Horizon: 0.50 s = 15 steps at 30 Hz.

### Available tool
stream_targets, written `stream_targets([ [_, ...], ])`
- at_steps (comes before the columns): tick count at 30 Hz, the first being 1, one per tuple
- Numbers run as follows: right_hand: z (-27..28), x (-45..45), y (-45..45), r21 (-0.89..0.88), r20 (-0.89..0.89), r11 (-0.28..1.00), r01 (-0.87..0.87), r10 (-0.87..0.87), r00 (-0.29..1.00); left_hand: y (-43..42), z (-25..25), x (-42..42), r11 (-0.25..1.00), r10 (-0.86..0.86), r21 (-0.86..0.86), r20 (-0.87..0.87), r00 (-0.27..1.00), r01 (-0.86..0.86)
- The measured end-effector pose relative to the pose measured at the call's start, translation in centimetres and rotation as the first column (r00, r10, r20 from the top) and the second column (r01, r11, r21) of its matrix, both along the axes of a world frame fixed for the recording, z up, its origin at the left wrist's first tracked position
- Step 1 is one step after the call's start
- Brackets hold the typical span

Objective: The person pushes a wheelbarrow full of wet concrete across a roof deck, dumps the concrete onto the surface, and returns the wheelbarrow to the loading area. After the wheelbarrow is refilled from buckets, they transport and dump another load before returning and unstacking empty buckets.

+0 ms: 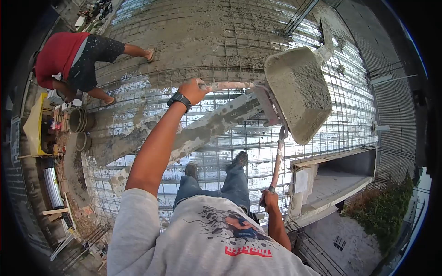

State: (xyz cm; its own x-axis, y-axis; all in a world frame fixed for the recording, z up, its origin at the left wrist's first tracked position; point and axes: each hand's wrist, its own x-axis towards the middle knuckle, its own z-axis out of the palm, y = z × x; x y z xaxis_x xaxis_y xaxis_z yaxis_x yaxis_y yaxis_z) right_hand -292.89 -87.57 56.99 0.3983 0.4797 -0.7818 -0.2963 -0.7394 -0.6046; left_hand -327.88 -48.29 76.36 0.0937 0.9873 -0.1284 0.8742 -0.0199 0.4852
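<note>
A wheelbarrow [298,94] stands in front of me, tilted to the right, its tray coated with wet grey concrete. My left hand [194,92], below a dark wristwatch, is closed round the end of one wheelbarrow handle [232,85]. Lower down, my right hand [270,199] grips the other handle [279,161]. Under the wheelbarrow runs a concrete-smeared plank [216,115], lying across the steel mesh. The wheel is hidden behind the tray.
Steel mesh [207,158] over shiny decking surrounds my feet. Wet concrete [184,32] covers the far part. A person in a red shirt [60,53] bends at the left edge, near several buckets [79,120]. An opening [340,170] lies at the right; upright rebar [299,20] stands beyond.
</note>
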Motion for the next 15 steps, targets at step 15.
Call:
stream_targets([
  [15, -2.2, -30.8, -16.7, -0.011, -0.024, 0.999, -0.048, 0.048, 0.999, -15.6, -1.1, -32.5, 0.996, 0.061, -0.078, 0.355, 0.933, -0.036],
])
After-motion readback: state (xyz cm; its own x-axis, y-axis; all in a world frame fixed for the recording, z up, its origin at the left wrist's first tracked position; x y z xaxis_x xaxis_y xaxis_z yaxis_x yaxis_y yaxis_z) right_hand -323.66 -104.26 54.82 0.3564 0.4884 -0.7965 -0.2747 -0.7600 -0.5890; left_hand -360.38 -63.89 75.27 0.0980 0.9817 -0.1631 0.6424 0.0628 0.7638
